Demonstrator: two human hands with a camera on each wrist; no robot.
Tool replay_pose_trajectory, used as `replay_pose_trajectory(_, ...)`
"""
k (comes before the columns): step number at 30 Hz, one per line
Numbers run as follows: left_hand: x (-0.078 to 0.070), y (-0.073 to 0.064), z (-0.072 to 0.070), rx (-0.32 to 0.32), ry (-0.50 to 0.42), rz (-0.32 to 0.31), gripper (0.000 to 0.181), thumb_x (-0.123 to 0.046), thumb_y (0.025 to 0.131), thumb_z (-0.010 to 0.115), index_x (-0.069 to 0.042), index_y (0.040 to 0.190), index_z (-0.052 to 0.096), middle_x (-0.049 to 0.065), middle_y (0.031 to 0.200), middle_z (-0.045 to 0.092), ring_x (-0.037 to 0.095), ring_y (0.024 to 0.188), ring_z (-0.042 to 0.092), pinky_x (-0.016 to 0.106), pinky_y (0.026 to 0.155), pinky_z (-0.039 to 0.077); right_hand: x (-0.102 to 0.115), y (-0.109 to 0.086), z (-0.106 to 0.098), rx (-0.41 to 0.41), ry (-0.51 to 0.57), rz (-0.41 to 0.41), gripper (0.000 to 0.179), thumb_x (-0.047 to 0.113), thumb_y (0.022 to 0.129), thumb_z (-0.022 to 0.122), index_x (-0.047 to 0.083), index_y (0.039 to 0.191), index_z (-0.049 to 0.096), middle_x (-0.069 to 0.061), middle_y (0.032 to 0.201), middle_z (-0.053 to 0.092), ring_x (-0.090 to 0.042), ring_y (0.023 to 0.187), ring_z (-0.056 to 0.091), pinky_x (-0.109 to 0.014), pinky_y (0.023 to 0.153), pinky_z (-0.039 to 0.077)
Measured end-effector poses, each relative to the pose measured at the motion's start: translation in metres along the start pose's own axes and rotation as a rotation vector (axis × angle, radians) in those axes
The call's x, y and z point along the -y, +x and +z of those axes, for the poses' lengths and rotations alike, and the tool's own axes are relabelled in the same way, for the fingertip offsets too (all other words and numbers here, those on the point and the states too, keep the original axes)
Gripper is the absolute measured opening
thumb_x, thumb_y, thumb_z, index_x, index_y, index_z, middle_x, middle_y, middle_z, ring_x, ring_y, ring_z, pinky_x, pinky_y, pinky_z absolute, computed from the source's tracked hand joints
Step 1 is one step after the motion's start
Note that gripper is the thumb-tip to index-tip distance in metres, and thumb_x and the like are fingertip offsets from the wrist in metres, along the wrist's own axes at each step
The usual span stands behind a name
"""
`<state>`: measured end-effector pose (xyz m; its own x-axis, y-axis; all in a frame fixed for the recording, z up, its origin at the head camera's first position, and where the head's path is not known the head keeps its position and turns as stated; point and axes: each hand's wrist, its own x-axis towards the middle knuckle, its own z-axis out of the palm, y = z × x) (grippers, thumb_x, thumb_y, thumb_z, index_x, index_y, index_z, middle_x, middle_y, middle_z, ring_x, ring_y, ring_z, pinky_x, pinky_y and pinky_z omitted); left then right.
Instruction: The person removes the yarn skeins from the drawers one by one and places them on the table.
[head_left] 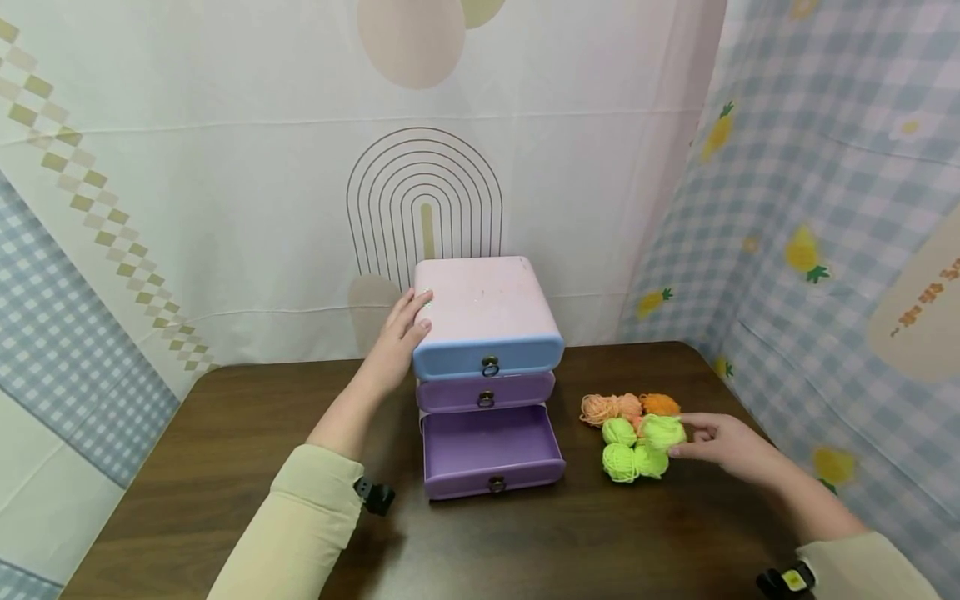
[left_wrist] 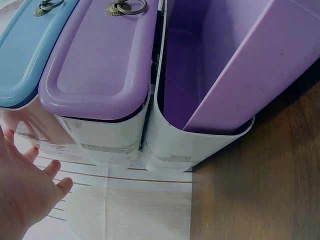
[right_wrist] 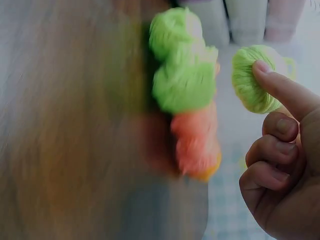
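My right hand (head_left: 726, 448) pinches a light green yarn ball (right_wrist: 247, 82) between thumb and fingers, lifted over the other yarn. Below it lie several more green yarn balls (head_left: 621, 463), with peach yarn (head_left: 600, 409) and orange yarn (head_left: 660, 405) behind them. My left hand (head_left: 390, 354) rests against the upper left side of a small drawer cabinet (head_left: 480, 292) with a pink top, fingers extended. Its bottom purple drawer (head_left: 491, 486) is pulled out, and no contents show inside. Both the blue drawer (head_left: 450, 360) and the middle purple drawer (head_left: 453, 396) are closed.
The cabinet and yarn stand on a dark brown wooden table (head_left: 247, 450). Behind it hangs a white patterned cloth (head_left: 285, 208). A blue checked cloth (head_left: 795, 183) borders the right side, beyond the yarn.
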<state>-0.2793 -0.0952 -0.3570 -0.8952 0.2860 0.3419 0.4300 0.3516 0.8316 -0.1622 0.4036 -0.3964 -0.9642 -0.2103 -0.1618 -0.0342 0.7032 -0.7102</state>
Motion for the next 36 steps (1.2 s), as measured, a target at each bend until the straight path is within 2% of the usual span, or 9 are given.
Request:
replay_pose_trajectory(8, 0.0, 0.0, -0.001, 0.008, 0.002, -0.009, 0.052, -0.037, 0.104, 0.042, -0.022, 0.154, 0.037, 0.007, 0.166, 0.009, 0.034, 0.15, 0.007, 0.062, 0.115, 0.011, -0.019, -0.015, -0.013, -0.009, -0.028, 0.124, 0.081, 0.035, 0.089, 0.073, -0.015, 0.142, 0.039, 0.001, 0.067, 0.041, -0.01, 0.054, 0.035, -0.027, 0.049, 0.035)
replay_pose_trajectory(19, -0.001, 0.0, -0.001, 0.007, 0.013, -0.009, 0.053, -0.038, 0.104, 0.042, -0.022, 0.154, 0.037, 0.006, 0.165, 0.009, 0.034, 0.15, 0.008, 0.062, 0.115, 0.012, -0.042, -0.014, -0.011, 0.06, -0.018, 0.156, 0.078, 0.033, 0.088, 0.075, -0.017, 0.138, 0.043, 0.003, 0.064, 0.038, -0.009, 0.055, 0.034, -0.026, 0.05, 0.033)
replay_pose_trajectory(22, 0.0, 0.0, -0.001, 0.006, 0.017, -0.004, 0.053, -0.038, 0.104, 0.042, -0.022, 0.154, 0.037, 0.006, 0.165, 0.01, 0.034, 0.15, 0.008, 0.062, 0.115, 0.012, -0.046, -0.013, -0.01, 0.088, -0.03, 0.172, 0.077, 0.034, 0.088, 0.074, -0.016, 0.138, 0.044, 0.001, 0.07, 0.043, -0.013, 0.064, 0.041, -0.027, 0.057, 0.037)
replay_pose_trajectory(24, 0.0, 0.0, -0.001, 0.005, 0.019, 0.002, 0.053, -0.038, 0.104, 0.042, -0.022, 0.154, 0.037, 0.007, 0.165, 0.01, 0.034, 0.15, 0.009, 0.062, 0.115, 0.012, -0.049, -0.013, -0.01, 0.108, -0.051, 0.18, 0.076, 0.036, 0.088, 0.074, -0.014, 0.138, 0.046, -0.011, 0.083, 0.058, -0.022, 0.079, 0.056, -0.033, 0.067, 0.047)
replay_pose_trajectory(25, 0.0, 0.0, -0.001, 0.004, 0.021, 0.003, 0.053, -0.039, 0.104, 0.042, -0.022, 0.154, 0.037, 0.007, 0.165, 0.01, 0.034, 0.15, 0.009, 0.062, 0.115, 0.012, -0.05, -0.013, -0.01, 0.115, -0.06, 0.178, 0.075, 0.036, 0.088, 0.074, -0.014, 0.138, 0.047, -0.016, 0.093, 0.062, -0.024, 0.088, 0.057, -0.036, 0.072, 0.049)
replay_pose_trajectory(26, 0.0, 0.0, -0.001, 0.003, 0.023, 0.004, 0.053, -0.039, 0.104, 0.042, -0.022, 0.154, 0.037, 0.007, 0.165, 0.01, 0.034, 0.15, 0.009, 0.063, 0.115, 0.012, -0.05, -0.013, -0.009, 0.125, -0.06, 0.181, 0.075, 0.036, 0.089, 0.073, -0.013, 0.138, 0.047, -0.017, 0.094, 0.062, -0.026, 0.089, 0.057, -0.037, 0.073, 0.049)
replay_pose_trajectory(29, 0.0, 0.0, -0.001, 0.003, 0.024, 0.002, 0.053, -0.039, 0.104, 0.042, -0.023, 0.154, 0.037, 0.007, 0.165, 0.01, 0.034, 0.15, 0.008, 0.063, 0.114, 0.012, -0.053, -0.012, -0.006, 0.144, -0.028, 0.183, 0.075, 0.035, 0.089, 0.073, -0.014, 0.139, 0.046, -0.015, 0.085, 0.062, -0.024, 0.079, 0.059, -0.037, 0.067, 0.05)
replay_pose_trajectory(32, -0.001, 0.0, -0.001, 0.003, 0.021, -0.003, 0.053, -0.039, 0.104, 0.042, -0.023, 0.154, 0.038, 0.007, 0.165, 0.01, 0.034, 0.15, 0.008, 0.063, 0.115, 0.012, -0.055, -0.011, -0.003, 0.156, 0.027, 0.184, 0.078, 0.032, 0.089, 0.073, -0.016, 0.141, 0.04, 0.002, 0.064, 0.041, -0.013, 0.056, 0.042, -0.029, 0.053, 0.041)
replay_pose_trajectory(36, -0.001, -0.001, -0.001, 0.004, 0.017, -0.01, 0.052, -0.037, 0.104, 0.042, -0.023, 0.154, 0.038, 0.007, 0.165, 0.01, 0.034, 0.15, 0.008, 0.062, 0.115, 0.011, -0.057, -0.011, -0.003, 0.166, 0.052, 0.169, 0.078, 0.03, 0.091, 0.072, -0.018, 0.142, 0.036, 0.001, 0.064, 0.043, -0.011, 0.053, 0.04, -0.028, 0.05, 0.041)
